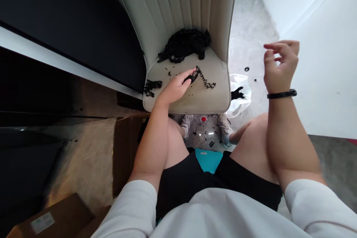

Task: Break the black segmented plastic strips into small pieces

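Observation:
My left hand (pixel 177 87) reaches over the front of a beige chair seat (pixel 206 100), with its thumb and outstretched fingers around a small black rubbery piece (pixel 192 77). Just past its fingertips lies a curly black strip (pixel 205 79) full of small loops. Raised off to the right, away from the chair, my right hand (pixel 281 61) has loosely bent fingers, the thumb slightly apart from them, and nothing visible between. A heap of tangled black pieces (pixel 185 44) rests against the backrest, and a smaller black cluster (pixel 152 87) sits at the seat's left edge.
A white plastic bag (pixel 242 108) with black scraps stands on the floor right of the seat. Black bits litter the floor (pixel 195 139) between my shoes. Cardboard boxes (pixel 64 217) are at the lower left, a dark panel (pixel 69 18) at left, a white surface (pixel 329 74) at right.

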`<state>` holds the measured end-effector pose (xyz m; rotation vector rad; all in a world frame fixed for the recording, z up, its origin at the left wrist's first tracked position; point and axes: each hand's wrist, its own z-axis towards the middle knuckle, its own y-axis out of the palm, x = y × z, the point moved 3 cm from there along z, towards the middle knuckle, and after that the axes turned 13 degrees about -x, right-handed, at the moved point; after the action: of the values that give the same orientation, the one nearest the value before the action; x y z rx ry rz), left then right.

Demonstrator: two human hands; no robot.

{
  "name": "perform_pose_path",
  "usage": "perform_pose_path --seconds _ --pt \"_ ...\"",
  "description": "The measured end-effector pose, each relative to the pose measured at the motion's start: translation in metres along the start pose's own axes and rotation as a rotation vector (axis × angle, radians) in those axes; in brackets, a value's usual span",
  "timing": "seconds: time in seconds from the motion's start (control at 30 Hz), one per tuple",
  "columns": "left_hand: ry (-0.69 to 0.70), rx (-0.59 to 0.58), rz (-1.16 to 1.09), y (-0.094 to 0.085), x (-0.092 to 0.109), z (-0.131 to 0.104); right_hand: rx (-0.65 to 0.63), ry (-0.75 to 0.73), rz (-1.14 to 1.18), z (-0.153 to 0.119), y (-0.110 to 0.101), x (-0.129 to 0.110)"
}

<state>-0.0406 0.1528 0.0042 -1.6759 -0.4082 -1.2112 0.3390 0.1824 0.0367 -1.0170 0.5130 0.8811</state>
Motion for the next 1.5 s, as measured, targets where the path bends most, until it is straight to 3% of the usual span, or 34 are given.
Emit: perform_pose_path --seconds 0.1,0.17,0.27,0.43,0.63,0.73,0.93,1.17,1.33,1.5 --pt "0.027 -0.001 -0.055 0.004 -0.001 -0.002 0.087 0.086 -0.024 -0.004 -0.007 0.017" --pt "0.052 -0.017 -0.099 0.008 0.003 -0.002 0.057 0.096 -0.014 -0.006 -0.001 0.02" --pt "0.098 -0.051 -0.153 0.016 0.015 0.002 -0.168 0.037 0.045 -0.014 0.028 0.007" --pt "0.157 -0.109 -0.216 0.029 0.036 0.008 -0.57 -0.094 0.333 -0.032 0.088 -0.044" --pt "0.153 -0.103 -0.278 0.029 0.042 0.007 -0.869 -0.043 0.483 -0.039 0.123 -0.074" --pt "0.147 -0.085 -0.279 0.024 0.04 0.004 -0.867 -0.024 0.518 -0.037 0.13 -0.079" --pt "0.108 -0.057 -0.257 0.018 0.037 -0.001 -0.719 -0.098 0.396 -0.032 0.134 -0.085" --pt "0.018 -0.083 -0.228 0.02 0.035 -0.002 -0.703 -0.177 0.357 -0.031 0.135 -0.091" --pt "0.05 -0.059 -0.297 0.029 0.047 0.005 -0.743 -0.172 0.483 -0.032 0.136 -0.098" --pt "0.092 -0.093 -0.391 0.029 0.051 0.007 -0.735 -0.034 0.738 -0.038 0.137 -0.103"
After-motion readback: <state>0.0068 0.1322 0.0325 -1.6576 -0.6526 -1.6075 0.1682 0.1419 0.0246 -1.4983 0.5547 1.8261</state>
